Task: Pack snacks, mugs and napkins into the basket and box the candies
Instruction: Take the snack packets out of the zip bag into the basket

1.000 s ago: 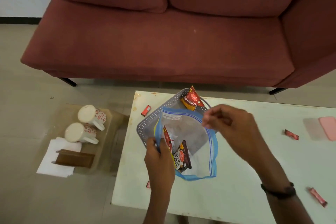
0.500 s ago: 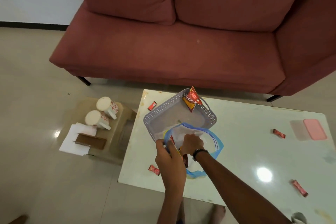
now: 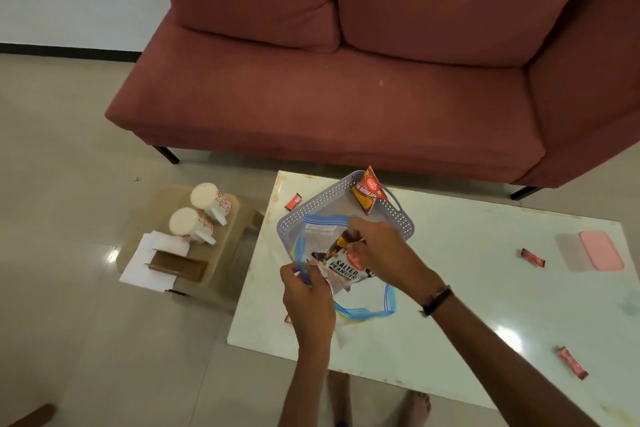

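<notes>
A grey perforated basket (image 3: 311, 208) sits at the table's far left with a red snack packet (image 3: 367, 190) leaning in its far corner. My left hand (image 3: 308, 295) pinches the rim of a clear zip bag with blue edging (image 3: 374, 308) in front of the basket. My right hand (image 3: 381, 253) grips a salted peanuts packet (image 3: 343, 267) halfway out of the bag. Red candies lie on the table: one left of the basket (image 3: 293, 201), one at the right (image 3: 533, 257), one at the near right (image 3: 572, 362). Two white floral mugs (image 3: 207, 199) and white napkins (image 3: 152, 260) rest on a low stool.
A pink box with its clear lid (image 3: 601, 250) lies at the table's far right. A brown napkin holder (image 3: 178, 267) sits on the stool (image 3: 239, 218) left of the white table (image 3: 467, 288). A red sofa (image 3: 346, 87) stands behind. My bare feet (image 3: 415, 404) show below the table edge.
My right hand went into the zip bag and has drawn the salted peanuts packet up out of it. The head camera has pulled back and shifted, so everything looks smaller.
</notes>
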### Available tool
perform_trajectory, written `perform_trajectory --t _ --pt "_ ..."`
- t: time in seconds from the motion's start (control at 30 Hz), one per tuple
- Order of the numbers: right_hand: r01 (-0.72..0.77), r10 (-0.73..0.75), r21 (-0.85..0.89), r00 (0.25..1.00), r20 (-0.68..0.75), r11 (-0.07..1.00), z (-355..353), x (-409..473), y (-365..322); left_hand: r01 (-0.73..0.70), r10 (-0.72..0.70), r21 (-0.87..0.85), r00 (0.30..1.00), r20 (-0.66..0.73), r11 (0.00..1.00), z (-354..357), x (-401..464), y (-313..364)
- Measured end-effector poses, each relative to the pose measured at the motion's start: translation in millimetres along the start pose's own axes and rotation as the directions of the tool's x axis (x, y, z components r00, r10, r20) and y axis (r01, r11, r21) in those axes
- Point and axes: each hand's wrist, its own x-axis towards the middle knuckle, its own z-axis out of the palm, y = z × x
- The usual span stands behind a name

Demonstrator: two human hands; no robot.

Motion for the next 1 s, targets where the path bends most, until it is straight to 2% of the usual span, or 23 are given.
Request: perform_trajectory --t 0.13,0.27,0.4,0.5,0.57,0.73,0.87,1.0 --pt "0.049 -0.039 0.106 0.995 -0.093 0.993 -44 4 -7 0.031 -0.031 -0.004 0.999 0.041 1.000 13 10 14" --pt "0.151 -0.116 0.123 0.961 -0.252 0.981 -84 20 0 0.006 -0.006 0.004 1.000 0.027 1.000 25 24 25" --pt "0.178 -0.098 0.155 0.902 -0.421 0.972 -124 43 22 -0.009 0.011 0.050 0.999 -0.032 0.999 27 39 17" --pt "0.122 -0.042 0.142 0.883 -0.467 0.982 -133 68 53 0.000 0.003 0.076 0.999 -0.045 0.997 25 46 9" --pt "0.039 0.020 0.128 0.904 -0.427 0.991 -119 93 81 -0.010 0.014 0.085 0.999 -0.048 0.996 26 51 5" --pt "-0.174 0.171 0.001 0.963 -0.207 0.985 -41 156 153 -0.027 0.029 0.082 0.999 -0.025 0.996 37 63 3" --pt "-0.289 0.279 -0.082 0.954 -0.113 0.954 10 184 193 -0.030 0.031 0.071 0.999 -0.010 0.997 43 70 6" --pt "-0.357 0.349 -0.070 0.932 -0.099 0.932 37 196 214 -0.028 0.026 0.074 0.999 0.032 0.997 44 72 8"
